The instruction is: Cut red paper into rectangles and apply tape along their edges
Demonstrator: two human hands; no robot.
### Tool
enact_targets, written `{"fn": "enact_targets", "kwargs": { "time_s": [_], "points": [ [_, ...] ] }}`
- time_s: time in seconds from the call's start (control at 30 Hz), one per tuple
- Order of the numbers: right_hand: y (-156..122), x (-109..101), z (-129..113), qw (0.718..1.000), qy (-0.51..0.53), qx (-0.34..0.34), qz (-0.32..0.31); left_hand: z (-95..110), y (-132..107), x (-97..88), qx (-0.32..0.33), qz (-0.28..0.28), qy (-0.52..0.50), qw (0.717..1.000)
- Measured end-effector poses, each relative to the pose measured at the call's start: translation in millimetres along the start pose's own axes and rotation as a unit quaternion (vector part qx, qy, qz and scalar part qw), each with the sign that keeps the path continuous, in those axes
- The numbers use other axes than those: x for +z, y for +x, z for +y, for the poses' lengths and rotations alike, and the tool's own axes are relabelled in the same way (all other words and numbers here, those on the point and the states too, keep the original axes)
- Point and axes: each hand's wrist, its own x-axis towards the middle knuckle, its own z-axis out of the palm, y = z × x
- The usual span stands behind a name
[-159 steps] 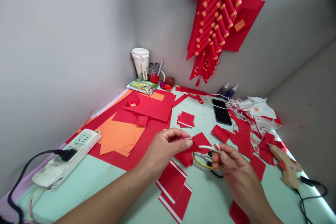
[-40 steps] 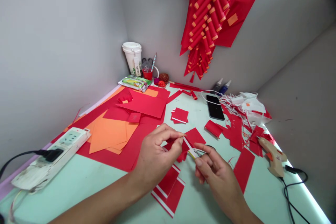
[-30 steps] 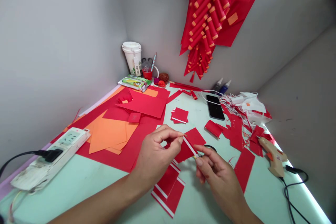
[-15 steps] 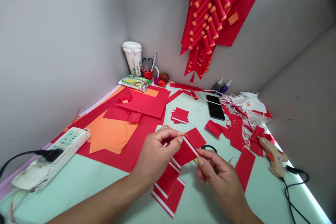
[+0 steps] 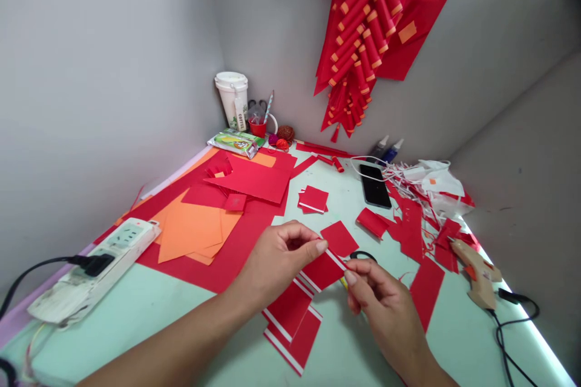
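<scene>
Between both hands is a red paper square point(image 5: 324, 271) with white strips along two opposite edges. My left hand point(image 5: 284, 257) pinches its upper left corner between thumb and forefinger. At the right corner, my right hand point(image 5: 379, 296) pinches the same square with thumb and fingertips. Below it on the table lie more red paper pieces point(image 5: 303, 338) with white edge strips, overlapping. A plain red square point(image 5: 339, 239) lies just beyond the held one. Partly hidden by my right hand is a pair of scissors point(image 5: 363, 256), with a black handle loop showing.
Orange paper sheets point(image 5: 190, 233) and large red sheets are at left, beside a power strip point(image 5: 97, 272). A small red stack point(image 5: 313, 199) lies mid-table. To the right are a phone point(image 5: 375, 186), red scraps and a glue gun point(image 5: 475, 275). Red paper firecrackers point(image 5: 363, 30) hang on the wall.
The view has shifted slightly, so everything sits a little further right. My left thumb has straightened along the paper's upper edge; both hands still pinch the same square.
</scene>
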Motion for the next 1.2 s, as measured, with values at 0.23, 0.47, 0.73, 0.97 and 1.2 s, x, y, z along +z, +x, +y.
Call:
{"fn": "enact_targets", "kwargs": {
  "time_s": [0.23,0.47,0.73,0.97,1.2],
  "points": [
    [-1,0,-4,1.000,0.000,-0.007,0.016,3,-1,-2.3,-0.006,-0.036,0.008,0.999],
    [3,-6,2,0.997,-0.048,-0.033,-0.041,9,-2,1.7,-0.045,-0.084,0.076,0.993],
    [-2,-5,-5,1.000,-0.005,-0.018,-0.021,2,0,-6.2,-0.077,-0.136,0.005,0.988],
    [-2,-7,-4,0.994,-0.039,-0.056,-0.089,3,1,-3.5,-0.063,-0.166,0.040,0.983],
    [-3,-9,-3,0.984,-0.060,-0.086,-0.142,-1,0,-0.6,-0.013,-0.167,0.091,0.982]
  ]
}}
